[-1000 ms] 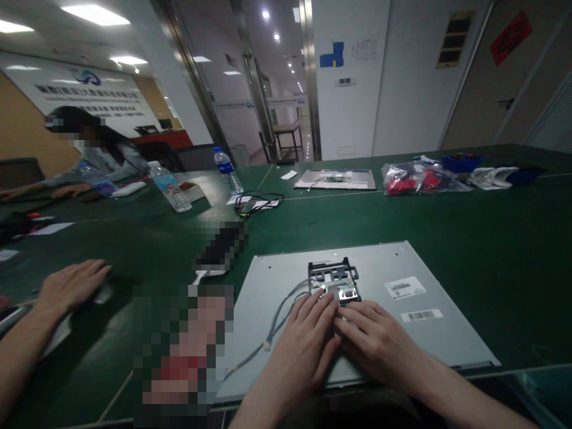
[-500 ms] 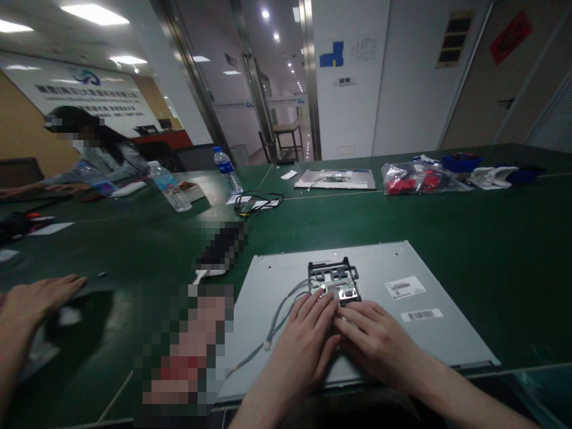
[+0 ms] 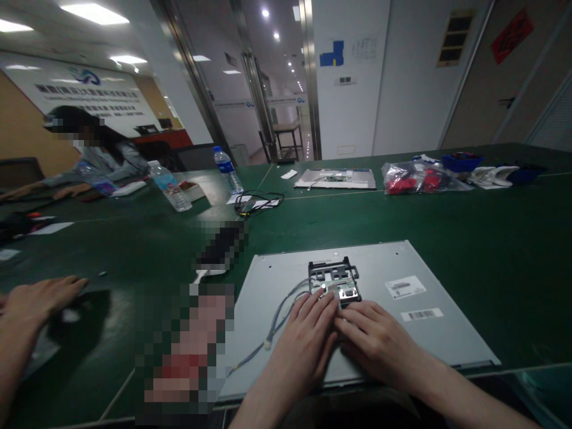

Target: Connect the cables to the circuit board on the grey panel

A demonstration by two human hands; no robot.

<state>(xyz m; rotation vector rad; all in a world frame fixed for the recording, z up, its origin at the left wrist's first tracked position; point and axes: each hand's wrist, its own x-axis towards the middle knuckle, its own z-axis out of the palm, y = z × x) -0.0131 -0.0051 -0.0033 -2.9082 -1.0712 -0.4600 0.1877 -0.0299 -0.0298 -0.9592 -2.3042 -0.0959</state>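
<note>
Display panel (image 3: pixel 429 344): flat on the green desk (image 3: pixel 402 220), metal back facing up, along the desk's near edge

Circuit board (image 3: pixel 329 286): at about the middle of the panel, overlapping the near part of a black bracket (image 3: pixel 340 274), with a bright connector plate (image 3: pixel 349 293) showing

Left hand (image 3: pixel 308 333): over the panel's middle, fingers laid close together on the near part of the board; whether its grip holds anything I cannot tell

Right hand (image 3: pixel 378 339): over the panel's middle, close beside the left hand, fingers bent inward with the tips just short of the board; I cannot tell what its grip has, if anything (both hands cover the very spot being worked)

Grey cable (image 3: pixel 274 325): crosses the left part of the panel from the board to its near left side, loosely curved

Paper label (image 3: pixel 406 287) and barcode sticker (image 3: pixel 421 314): on the right part of the panel

Handling: I would press lightly and evenly, fingertips on the edges rather than the parts, leaving the cable slack so nothing tugs

Co-worker's hand (image 3: pixel 47 295): well to the left of the panel
</note>
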